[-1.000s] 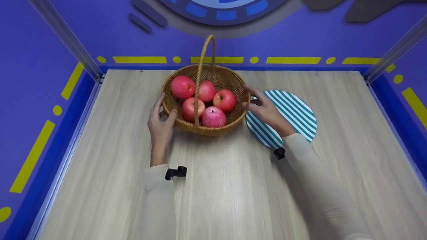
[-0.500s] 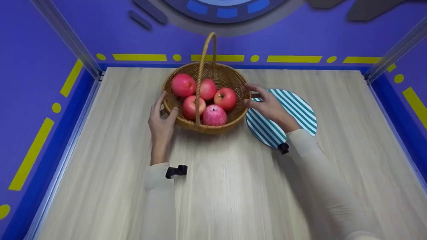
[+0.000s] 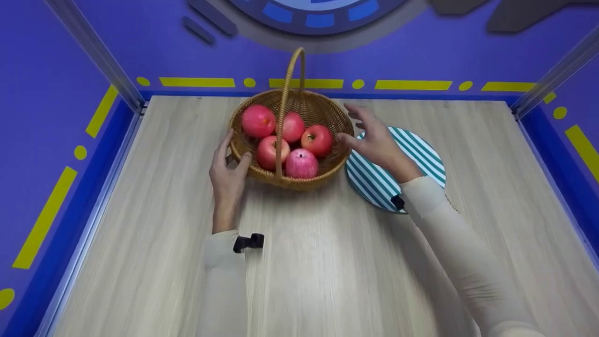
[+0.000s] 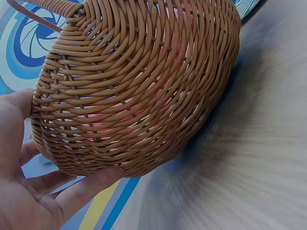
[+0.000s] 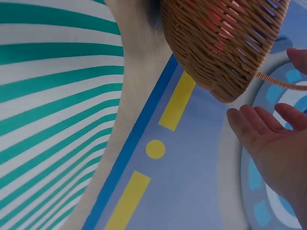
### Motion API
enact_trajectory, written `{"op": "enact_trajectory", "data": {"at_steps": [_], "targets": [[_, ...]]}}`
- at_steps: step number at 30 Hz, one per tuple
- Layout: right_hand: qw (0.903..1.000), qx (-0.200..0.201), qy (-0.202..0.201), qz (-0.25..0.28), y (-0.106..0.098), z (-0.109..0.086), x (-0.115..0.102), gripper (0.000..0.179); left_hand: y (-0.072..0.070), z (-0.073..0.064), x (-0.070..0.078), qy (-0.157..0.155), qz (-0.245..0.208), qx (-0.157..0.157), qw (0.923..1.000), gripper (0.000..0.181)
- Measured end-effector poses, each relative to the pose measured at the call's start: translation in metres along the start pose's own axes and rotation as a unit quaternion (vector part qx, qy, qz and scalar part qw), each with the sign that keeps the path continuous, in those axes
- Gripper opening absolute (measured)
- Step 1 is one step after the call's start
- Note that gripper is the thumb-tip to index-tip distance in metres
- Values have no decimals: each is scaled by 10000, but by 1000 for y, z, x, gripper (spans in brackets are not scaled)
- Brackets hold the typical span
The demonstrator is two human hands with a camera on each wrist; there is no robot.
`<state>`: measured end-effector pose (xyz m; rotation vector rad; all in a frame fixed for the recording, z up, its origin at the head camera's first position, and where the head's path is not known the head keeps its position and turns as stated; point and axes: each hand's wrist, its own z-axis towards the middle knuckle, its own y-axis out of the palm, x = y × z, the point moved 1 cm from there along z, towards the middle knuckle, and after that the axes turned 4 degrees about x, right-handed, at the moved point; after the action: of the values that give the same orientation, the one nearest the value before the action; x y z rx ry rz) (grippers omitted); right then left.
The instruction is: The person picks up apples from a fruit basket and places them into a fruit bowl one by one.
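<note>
The right sleeve point(image 3: 461, 248) and hand hide part of a striped mat point(image 3: 416, 145); the basket's point(image 3: 323, 108) base is out of sight. The basket, brown wicker with an arched handle, sits at the table's point(image 3: 295, 267) rear, left of the mat, containing five red apples point(image 3: 302, 166). The left hand point(image 3: 228, 177) touches it, fingers spread; the right hand point(image 3: 376, 144) is clear of it, thumb and fingers parted.

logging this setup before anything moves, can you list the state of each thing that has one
Wicker basket: upright, loaded
Basket handle: standing up
Red apples: five, inside the basket
Round green-and-white striped mat: lying on the tabletop, partly hidden by the right arm
Left hand: touching the basket's side
Right hand: fingers extended, clear of the basket
</note>
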<state>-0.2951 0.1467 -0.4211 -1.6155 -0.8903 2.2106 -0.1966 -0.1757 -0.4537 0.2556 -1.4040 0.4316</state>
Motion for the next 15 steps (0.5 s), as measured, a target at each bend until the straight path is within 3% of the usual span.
{"op": "enact_trajectory", "data": {"at_steps": [3, 7, 11, 15], "targets": [[9999, -130, -61, 30, 4, 4, -5, 76, -1, 1, -2, -27, -13, 13, 10000, 64], [9995, -290, -60, 89, 9, 9, -8, 78, 1, 7, -18, -51, -47, 80, 9999, 65], [9990, -402, -133, -122, 15, 13, -9, 78, 2, 14, -34, 46, -5, 76, 10000, 66], [9975, -548, -179, -405, 24, 18, -11, 78, 0, 15, -37, 126, 32, 50, 9999, 65]]}}
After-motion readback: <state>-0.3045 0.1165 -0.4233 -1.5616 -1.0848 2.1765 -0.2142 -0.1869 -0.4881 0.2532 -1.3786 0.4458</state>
